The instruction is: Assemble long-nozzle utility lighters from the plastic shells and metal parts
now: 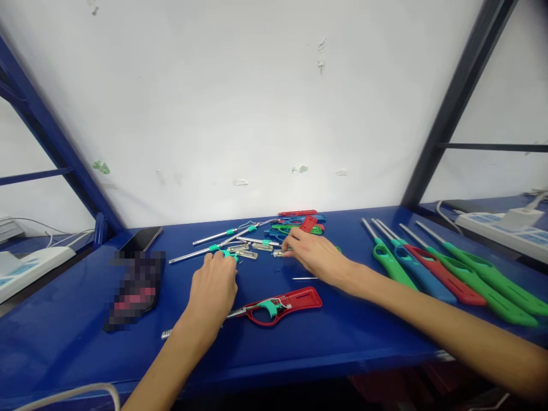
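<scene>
Half of a red lighter casing [305, 298] lies near the front of the blue table, with a teal trigger [270, 308] and a metal tube set in it. My left hand [214, 285] is above its tube, fingers curled down at a teal piece [231, 254]; the fingertips are hidden. Between the thumb and fingers of my right hand [314, 254] is a small clear fuel tank [279, 253]. More clear tanks [246, 254] lie between the hands. Behind them are several metal lighter tubes [214, 236] with teal triggers.
Coloured casing halves [295, 220] are piled near the wall. Several assembled long-nosed lighters [423, 274] lie in a row at right. A thin metal rod [305, 278] rests below my right hand. On the left are a phone [141, 240] and a blurred dark object [137, 294].
</scene>
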`<state>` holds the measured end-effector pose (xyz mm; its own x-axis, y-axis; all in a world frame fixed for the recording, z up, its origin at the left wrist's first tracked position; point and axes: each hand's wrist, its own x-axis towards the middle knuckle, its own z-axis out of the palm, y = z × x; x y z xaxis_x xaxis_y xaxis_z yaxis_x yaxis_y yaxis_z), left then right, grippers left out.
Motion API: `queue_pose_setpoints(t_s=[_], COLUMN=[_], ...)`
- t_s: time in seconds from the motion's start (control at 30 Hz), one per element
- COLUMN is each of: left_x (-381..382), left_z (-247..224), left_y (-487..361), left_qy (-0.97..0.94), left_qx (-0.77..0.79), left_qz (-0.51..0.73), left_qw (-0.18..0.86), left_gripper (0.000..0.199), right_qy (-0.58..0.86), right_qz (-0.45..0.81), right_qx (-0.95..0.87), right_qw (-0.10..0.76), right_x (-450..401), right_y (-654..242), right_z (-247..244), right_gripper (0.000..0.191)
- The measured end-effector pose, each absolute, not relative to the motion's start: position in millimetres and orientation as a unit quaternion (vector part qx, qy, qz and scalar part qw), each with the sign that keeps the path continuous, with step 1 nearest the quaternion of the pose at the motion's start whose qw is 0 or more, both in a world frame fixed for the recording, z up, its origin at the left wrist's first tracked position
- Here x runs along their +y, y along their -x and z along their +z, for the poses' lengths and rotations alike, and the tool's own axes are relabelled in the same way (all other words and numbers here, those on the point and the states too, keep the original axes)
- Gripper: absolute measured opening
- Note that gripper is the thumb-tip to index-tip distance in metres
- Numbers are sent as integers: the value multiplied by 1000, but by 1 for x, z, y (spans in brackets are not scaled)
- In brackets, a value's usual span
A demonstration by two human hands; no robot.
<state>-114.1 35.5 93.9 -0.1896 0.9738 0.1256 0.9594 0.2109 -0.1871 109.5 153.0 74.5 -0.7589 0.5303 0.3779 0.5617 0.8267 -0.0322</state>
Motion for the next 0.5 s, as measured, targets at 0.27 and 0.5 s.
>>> queue_pose_setpoints(t_s=[0.27,0.5], left_x=[42,44], left_z=[85,76], left_y=[114,115], left_qy=[636,640], left_qx=[-763,-756], left_qz=[-26,-88], left_qw=[115,108], left_gripper=[35,35], right_qy=[278,279], right_qz=[-6,10], right_qx=[-930,-922], right_qw=[240,268], right_x=[140,136], right_y=[-117,-115], right_z=[78,77], right_gripper=[17,18])
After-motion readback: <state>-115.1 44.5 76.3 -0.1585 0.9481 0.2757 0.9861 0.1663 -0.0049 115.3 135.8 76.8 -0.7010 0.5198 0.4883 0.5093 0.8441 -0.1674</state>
